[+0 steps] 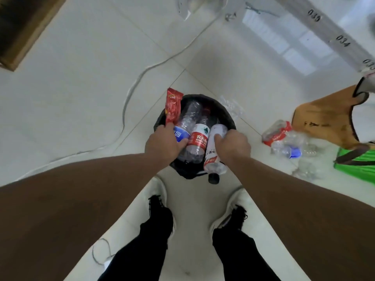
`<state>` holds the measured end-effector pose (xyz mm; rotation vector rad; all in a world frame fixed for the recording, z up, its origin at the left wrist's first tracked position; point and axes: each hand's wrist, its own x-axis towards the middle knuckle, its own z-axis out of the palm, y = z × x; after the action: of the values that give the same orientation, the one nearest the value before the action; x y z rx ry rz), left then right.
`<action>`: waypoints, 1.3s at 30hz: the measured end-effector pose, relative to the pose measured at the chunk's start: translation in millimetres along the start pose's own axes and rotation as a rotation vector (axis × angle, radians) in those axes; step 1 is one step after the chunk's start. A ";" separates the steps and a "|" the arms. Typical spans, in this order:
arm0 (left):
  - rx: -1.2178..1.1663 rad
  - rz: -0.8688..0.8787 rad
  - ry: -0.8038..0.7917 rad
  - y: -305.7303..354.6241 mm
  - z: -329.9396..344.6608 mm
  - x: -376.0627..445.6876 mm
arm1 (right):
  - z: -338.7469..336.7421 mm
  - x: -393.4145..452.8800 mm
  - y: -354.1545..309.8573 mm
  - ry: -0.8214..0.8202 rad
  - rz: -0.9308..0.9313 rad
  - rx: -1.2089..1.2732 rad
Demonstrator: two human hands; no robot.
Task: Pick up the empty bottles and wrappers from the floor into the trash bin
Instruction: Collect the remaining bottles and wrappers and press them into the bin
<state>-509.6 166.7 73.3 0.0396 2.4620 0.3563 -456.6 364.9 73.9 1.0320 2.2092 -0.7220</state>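
You are standing over the bin (227,116), loading it: your left hand (162,141) is gripping a wrapper (172,106) and blue bottle (183,126), your right hand (233,147) a white bottle (215,151). More bottles (284,138) are waiting on the floor (81,78) to your right.

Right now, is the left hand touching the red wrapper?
Touching. The head view shows the left hand pinching the bottom end of the red wrapper, which sticks up over the rim of the black trash bin.
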 end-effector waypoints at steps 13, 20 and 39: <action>0.044 -0.020 0.139 4.8 -36.9 -24.4 | -34.0 -35.8 5.3 -0.143 -0.066 0.078; 0.021 0.038 0.129 21.7 -74.1 -62.4 | -72.3 -70.6 30.3 -0.133 -0.058 0.173; -0.320 0.037 0.193 146.3 -199.8 -215.7 | -281.4 -211.5 84.3 -0.100 -0.056 0.438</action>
<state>-468.1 233.7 392.1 -0.0885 2.5638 0.7982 -356.3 500.2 394.4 1.1113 2.0457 -1.2938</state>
